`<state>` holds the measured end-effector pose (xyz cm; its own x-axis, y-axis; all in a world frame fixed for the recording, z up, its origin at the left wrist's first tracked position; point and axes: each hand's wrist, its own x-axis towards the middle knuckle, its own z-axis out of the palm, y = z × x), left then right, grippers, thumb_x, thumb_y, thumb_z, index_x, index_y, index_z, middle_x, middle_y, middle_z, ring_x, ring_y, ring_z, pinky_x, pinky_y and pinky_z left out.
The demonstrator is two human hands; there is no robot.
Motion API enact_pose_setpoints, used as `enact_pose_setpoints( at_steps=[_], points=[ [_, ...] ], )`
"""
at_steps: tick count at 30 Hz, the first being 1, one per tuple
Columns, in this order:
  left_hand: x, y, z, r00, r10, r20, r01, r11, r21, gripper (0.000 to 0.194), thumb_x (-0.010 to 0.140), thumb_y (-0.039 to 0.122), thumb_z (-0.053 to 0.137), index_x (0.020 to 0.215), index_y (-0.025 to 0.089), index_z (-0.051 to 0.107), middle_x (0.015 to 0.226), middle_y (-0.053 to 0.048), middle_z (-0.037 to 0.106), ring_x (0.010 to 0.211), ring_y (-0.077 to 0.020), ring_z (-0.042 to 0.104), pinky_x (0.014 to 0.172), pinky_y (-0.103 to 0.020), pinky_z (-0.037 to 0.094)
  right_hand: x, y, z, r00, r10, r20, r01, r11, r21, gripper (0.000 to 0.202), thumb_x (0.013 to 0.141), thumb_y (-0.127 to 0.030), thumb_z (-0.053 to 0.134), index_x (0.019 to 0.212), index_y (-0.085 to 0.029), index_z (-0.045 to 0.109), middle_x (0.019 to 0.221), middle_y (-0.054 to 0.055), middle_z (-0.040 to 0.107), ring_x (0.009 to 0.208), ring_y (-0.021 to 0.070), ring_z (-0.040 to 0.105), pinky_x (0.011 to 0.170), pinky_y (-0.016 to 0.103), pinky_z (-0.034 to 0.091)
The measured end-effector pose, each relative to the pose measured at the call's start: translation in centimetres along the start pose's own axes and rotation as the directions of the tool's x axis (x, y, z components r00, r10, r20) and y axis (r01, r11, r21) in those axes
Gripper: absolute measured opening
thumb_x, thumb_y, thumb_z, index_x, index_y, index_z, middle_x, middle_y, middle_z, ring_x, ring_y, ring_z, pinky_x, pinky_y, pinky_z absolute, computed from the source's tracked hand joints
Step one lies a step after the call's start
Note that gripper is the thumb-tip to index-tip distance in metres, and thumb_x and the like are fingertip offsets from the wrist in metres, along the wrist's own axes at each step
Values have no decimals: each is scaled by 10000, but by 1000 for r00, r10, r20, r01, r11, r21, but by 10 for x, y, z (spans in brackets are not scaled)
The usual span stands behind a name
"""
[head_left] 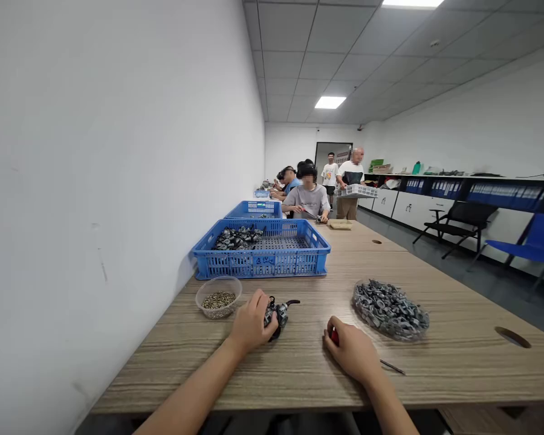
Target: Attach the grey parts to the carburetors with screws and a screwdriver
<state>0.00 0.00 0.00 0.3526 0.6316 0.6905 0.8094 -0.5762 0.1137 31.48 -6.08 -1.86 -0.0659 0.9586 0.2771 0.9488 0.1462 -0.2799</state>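
Note:
My left hand (250, 324) is closed around a small metal carburetor (281, 312) with a black hose stub, resting on the table. Its palm hides part of the body. Farther right, my right hand (352, 350) is curled around the red handle of a screwdriver (392, 367), whose thin shaft sticks out behind the wrist over the table. A clear round tub (198, 300) of small brass-coloured screws stands left of my left hand. Beyond my right hand lies a clear shallow bowl (360, 309) heaped with grey metal parts.
A blue crate (260, 266) with several carburetors stands ahead, another blue crate (236, 209) behind it. The white wall (118, 181) borders the left side. A seated person (307, 199) works across the table; another person (351, 175) carries a white crate (357, 191). Chairs stand right.

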Motion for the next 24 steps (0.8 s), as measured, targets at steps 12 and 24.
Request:
enact_pose_setpoints(
  at_steps=[12, 24],
  points=[
    [-2, -3, 3, 999, -30, -20, 31, 999, 41, 144, 988, 311, 575, 1098, 220, 557, 1099, -112, 659, 1080, -319, 661, 885, -435, 613, -3, -1, 0, 1000, -23, -21, 23, 1000, -21, 114, 1069, -323, 577, 1045, -241, 652, 928, 63, 818, 827, 254, 729, 691, 335, 268],
    [-3, -10, 9, 1000, 5, 26, -5, 1000, -2, 218, 1003, 291, 552, 1199, 205, 596, 1067, -118, 742, 1038, -308, 743, 877, -417, 626, -6, -3, -2, 1000, -11, -12, 11, 1000, -16, 96, 1066, -313, 592, 1046, -243, 654, 927, 65, 818, 831, 254, 738, 687, 328, 269]
  ],
)
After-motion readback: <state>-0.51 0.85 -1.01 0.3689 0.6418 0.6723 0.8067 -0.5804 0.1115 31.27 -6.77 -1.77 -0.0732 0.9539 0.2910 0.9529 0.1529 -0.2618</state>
